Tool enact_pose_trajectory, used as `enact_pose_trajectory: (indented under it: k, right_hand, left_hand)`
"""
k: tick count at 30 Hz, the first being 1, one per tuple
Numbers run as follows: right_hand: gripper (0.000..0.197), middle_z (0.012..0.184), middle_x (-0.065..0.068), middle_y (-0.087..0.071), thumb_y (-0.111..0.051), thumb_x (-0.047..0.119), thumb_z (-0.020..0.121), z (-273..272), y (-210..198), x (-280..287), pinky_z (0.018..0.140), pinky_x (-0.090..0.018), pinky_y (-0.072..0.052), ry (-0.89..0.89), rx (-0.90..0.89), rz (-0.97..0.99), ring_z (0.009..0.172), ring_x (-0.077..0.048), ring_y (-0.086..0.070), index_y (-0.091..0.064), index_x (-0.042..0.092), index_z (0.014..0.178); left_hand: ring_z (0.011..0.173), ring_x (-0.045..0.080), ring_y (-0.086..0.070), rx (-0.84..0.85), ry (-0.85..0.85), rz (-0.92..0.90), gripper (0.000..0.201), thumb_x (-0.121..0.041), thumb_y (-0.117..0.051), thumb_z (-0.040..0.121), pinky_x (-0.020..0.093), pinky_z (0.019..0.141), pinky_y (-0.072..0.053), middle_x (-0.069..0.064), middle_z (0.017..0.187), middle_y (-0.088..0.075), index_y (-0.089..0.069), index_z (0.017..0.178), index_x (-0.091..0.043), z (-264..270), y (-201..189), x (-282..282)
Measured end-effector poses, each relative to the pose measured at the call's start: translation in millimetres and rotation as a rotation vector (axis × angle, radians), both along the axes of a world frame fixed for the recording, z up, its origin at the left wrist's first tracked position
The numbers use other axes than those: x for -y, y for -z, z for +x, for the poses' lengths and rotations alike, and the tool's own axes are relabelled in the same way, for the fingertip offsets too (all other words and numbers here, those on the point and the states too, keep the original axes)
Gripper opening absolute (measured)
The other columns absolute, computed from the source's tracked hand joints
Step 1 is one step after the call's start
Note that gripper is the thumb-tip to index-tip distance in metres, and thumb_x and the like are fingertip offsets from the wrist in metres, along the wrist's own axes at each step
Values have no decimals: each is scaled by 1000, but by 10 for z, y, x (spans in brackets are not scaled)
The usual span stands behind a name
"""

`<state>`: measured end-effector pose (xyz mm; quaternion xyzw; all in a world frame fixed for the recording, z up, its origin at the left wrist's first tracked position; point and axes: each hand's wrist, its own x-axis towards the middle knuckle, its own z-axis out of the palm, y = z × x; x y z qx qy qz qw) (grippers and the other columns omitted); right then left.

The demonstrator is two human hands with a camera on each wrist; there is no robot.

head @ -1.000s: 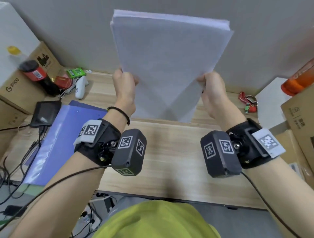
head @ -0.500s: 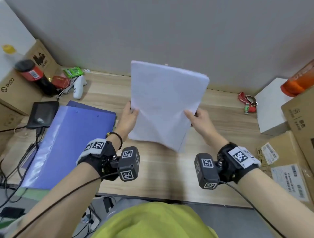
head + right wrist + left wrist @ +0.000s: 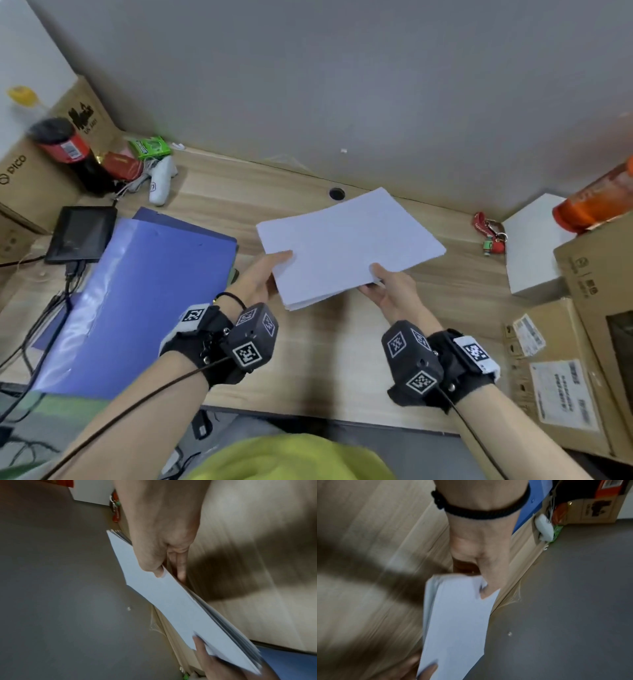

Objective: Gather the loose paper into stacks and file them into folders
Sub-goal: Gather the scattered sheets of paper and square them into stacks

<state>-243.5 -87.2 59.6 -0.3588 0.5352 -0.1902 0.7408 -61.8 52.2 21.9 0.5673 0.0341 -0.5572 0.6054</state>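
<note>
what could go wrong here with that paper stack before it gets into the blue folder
1. The white paper stack is held only at its near corners, by the left hand and the right hand; its far end hangs free above the wooden desk and could sag or fan out.
2. The sheet edges already look slightly uneven in the right wrist view, so sheets may slip askew.
3. The blue plastic folder lies to the left; the stack could catch its edge.

White paper stack (image 3: 346, 243), plain. Blue folder (image 3: 137, 294), glossy. Light wood-grain bench (image 3: 322, 359). Black-and-white checker tags on black wrist units (image 3: 251, 337). Grey wall (image 3: 342, 85), orange bottle (image 3: 596, 202).
</note>
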Motion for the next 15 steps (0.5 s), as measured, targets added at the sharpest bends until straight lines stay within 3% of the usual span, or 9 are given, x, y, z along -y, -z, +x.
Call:
enact_pose_trajectory:
  k: [2, 5, 7, 9, 11, 13, 15]
  right_hand:
    - [17, 93, -6, -67, -58, 4, 93, 22, 135, -185, 74, -32, -57, 34, 16, 30, 88, -22, -66, -53, 8, 109]
    - [18, 96, -4, -70, -58, 7, 92, -18, 335, -363, 61, -24, -58, 46, 22, 76, 79, -15, -70, -57, 11, 110]
    - [21, 98, -8, -69, -57, 12, 93, -94, 437, -390, 64, -27, -60, 93, 41, 144, 81, -19, -71, -57, 11, 115]
    - [14, 96, -13, -66, -54, 15, 95, -210, 499, -370, 76, -36, -60, 128, 19, 225, 85, -27, -66, -55, 9, 108]
    - [12, 91, -12, -64, -53, 18, 94, -367, 577, -341, 84, -41, -54, 51, -84, 259, 82, -29, -63, -57, 8, 100]
    - [14, 76, -7, -66, -56, 18, 91, -493, 654, -304, 69, -34, -49, -85, -260, 254, 66, -24, -59, -62, 7, 86]
    - [15, 58, -2, -62, -61, 19, 88, -561, 710, -300, 53, -26, -41, -217, -386, 269, 48, -18, -51, -61, 8, 78]
  left_hand:
    - [113, 33, -58, 37, 72, 97, 40, -16, -54, 97, 47, 101, -46, 14, 126, -60, -49, 134, 0, -9, 122, 8]
    - [126, 33, -50, 128, 236, 230, 39, -14, -48, 100, 46, 113, -33, 14, 138, -52, -46, 134, 4, 104, 319, -135]
    - [125, 30, -51, 282, 312, 311, 42, -13, -55, 97, 40, 111, -36, 11, 139, -52, -46, 135, 1, 240, 442, -300]
    - [118, 23, -53, 452, 382, 372, 48, -10, -62, 92, 33, 102, -40, 5, 134, -54, -45, 137, -6, 405, 519, -488]
    - [121, 24, -51, 503, 525, 408, 55, -14, -64, 91, 34, 103, -39, 4, 137, -52, -42, 141, -9, 544, 567, -669]
    - [126, 28, -49, 463, 645, 397, 53, -14, -62, 92, 36, 103, -39, 5, 138, -50, -42, 141, -11, 632, 540, -805]
    - [115, 24, -57, 368, 702, 348, 42, -11, -60, 93, 31, 91, -45, 6, 134, -53, -47, 132, -17, 633, 457, -913]
